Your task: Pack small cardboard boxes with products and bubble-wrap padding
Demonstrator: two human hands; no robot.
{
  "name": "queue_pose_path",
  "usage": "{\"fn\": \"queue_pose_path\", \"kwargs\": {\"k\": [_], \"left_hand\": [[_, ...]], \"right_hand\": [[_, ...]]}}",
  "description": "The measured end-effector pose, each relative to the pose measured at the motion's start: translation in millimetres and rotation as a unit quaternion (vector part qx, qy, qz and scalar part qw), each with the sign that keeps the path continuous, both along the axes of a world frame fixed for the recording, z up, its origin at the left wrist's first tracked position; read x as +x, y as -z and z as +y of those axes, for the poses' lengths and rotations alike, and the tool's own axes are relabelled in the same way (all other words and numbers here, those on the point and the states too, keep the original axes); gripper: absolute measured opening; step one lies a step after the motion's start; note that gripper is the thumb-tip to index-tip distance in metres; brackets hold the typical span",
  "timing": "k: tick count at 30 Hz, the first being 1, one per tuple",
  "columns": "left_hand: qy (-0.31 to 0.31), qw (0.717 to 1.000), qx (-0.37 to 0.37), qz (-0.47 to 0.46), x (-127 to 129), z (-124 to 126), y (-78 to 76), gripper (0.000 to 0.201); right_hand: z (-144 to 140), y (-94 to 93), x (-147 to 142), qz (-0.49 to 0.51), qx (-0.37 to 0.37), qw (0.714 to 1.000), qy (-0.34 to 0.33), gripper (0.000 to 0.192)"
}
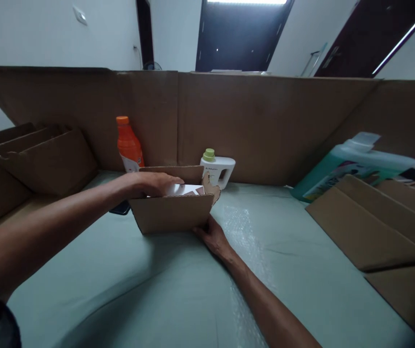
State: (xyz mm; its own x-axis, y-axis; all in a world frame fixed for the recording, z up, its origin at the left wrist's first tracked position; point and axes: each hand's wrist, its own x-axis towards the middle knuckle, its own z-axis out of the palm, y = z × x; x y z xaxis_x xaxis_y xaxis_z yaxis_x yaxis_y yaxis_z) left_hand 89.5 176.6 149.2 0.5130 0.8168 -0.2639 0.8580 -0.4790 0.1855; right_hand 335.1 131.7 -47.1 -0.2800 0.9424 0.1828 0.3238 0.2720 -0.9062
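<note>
A small open cardboard box stands at the middle of the green-covered surface, one flap folded up at its right end. My left hand reaches over the box's left side into it and grips the left end of a white box with brownish patches; most of its fingers are hidden behind the cardboard wall. At the lower right corner, my right hand is closed on the cardboard box, thumb along the bottom edge. Just behind the box are an orange bottle and a white jug with a green cap.
A strip of bubble wrap lies to the right of the box. A dark flat object shows at its left. Cardboard cartons stand at left, others at right beside a tilted teal liquid jug. A cardboard wall closes the back.
</note>
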Motion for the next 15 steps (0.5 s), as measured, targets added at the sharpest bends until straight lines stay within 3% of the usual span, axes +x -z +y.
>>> {"fn": "queue_pose_path", "kwargs": {"k": [6, 9, 12, 15], "left_hand": [[-0.015, 0.998, 0.068, -0.007, -0.7, -3.4, 15.6, 0.072], [-0.019, 0.997, 0.071, -0.004, 1.0, -4.1, 17.6, 0.059], [-0.024, 0.997, 0.075, -0.003, 3.3, -4.3, 10.5, 0.052], [-0.041, 0.994, 0.1, -0.022, -0.7, -7.7, -10.2, 0.032]], "right_hand": [[1.3, -0.3, 1.6, -0.008, 0.009, 1.0, 0.004, 0.056], [2.5, 0.1, 1.3, -0.014, 0.014, 1.0, 0.006, 0.057], [2.3, -1.7, -3.7, -0.022, 0.019, 1.0, 0.009, 0.058], [1.6, -7.8, -6.9, -0.033, 0.02, 0.999, 0.004, 0.057]]}}
